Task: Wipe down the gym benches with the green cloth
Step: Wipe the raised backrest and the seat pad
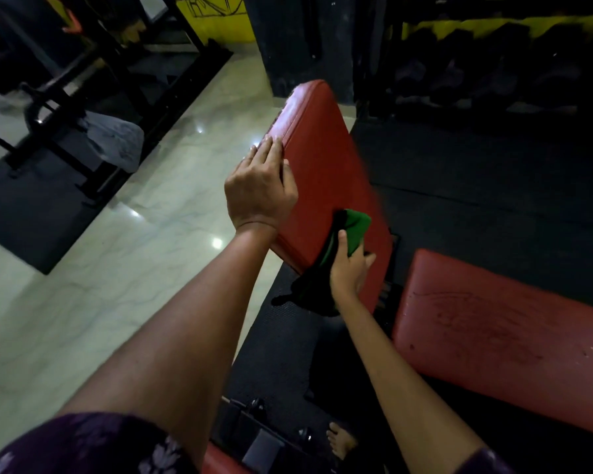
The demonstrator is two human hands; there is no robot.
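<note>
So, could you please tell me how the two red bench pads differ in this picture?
The tilted pad slopes up and away, while the right-hand pad looks flatter. The tilted pad has both hands on it: the left hand rests on its edge and the right hand holds the green cloth against it; the right-hand pad is untouched and visibly scuffed. Both are red.

Gym: red padded benches [326, 172], rubber mats [476, 172], dumbbell rack [493, 73].

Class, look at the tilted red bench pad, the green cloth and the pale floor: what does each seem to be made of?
Tilted red bench pad: likely vinyl or leatherette over padding, with a smooth sheen and rounded edges. Green cloth: soft fabric, bunching in the right hand. Pale floor: polished, veined, marble-like tile reflecting lights.
</note>
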